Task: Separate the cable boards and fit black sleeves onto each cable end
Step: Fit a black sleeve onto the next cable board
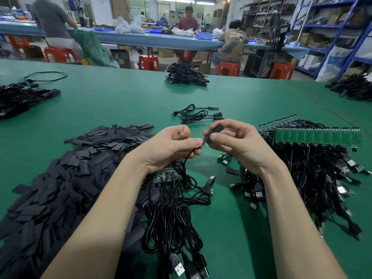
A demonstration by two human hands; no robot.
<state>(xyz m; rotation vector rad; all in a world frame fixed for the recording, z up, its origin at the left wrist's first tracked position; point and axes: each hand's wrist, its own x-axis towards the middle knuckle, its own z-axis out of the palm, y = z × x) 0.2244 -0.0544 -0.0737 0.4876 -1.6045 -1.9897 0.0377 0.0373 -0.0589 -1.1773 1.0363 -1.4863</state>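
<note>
My left hand (171, 147) pinches the end of a black cable (188, 158) just behind its small board. My right hand (235, 141) pinches a black sleeve (216, 129) over that board end. The cable hangs down into a loose bundle of cables (175, 218). Under my left wrist lies a short strip of green boards (167, 175) with cables attached. A large heap of flat black sleeves (70, 168) covers the table on the left. On the right lies a long green board strip (318, 136) on a pile of attached cables (312, 174).
Three sleeved cables (198, 114) lie beyond my hands on the green table (120, 101). More cable piles sit far centre (186, 75), far left (22, 97) and far right (354, 88). People sit at a blue bench (141, 38) behind; shelving stands at the right.
</note>
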